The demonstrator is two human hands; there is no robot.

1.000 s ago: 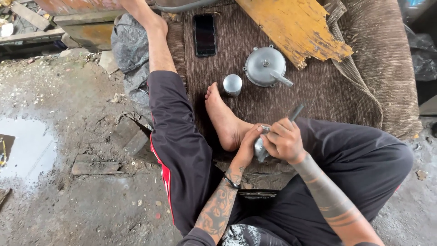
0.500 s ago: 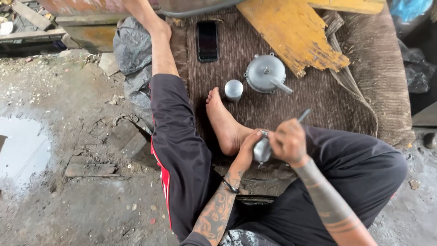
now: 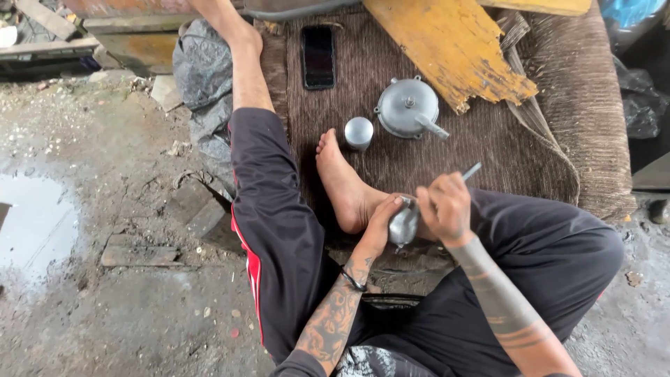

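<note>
I sit on the ground with one bare foot [image 3: 342, 183] resting on a brown ribbed mat [image 3: 391, 150]. My left hand [image 3: 380, 220] grips a small rounded grey metal part [image 3: 404, 225] against my heel. My right hand [image 3: 447, 207] holds a thin metal tool [image 3: 470, 172] whose tip sticks out up and to the right, pressed to that part. On the mat beyond my foot stand a small grey metal cap [image 3: 359, 132] and a round grey metal housing with a spout [image 3: 410, 109].
A black phone [image 3: 318, 56] lies on the mat's far end. A chipped yellow board [image 3: 447, 45] lies at the back right. Grey plastic sheeting [image 3: 202, 84] is bunched under my outstretched leg. The wet concrete at left holds a puddle [image 3: 31, 230] and rubble.
The view has shifted slightly. My hands stay together on the metal part by my heel, and the tool's angle has changed a little.
</note>
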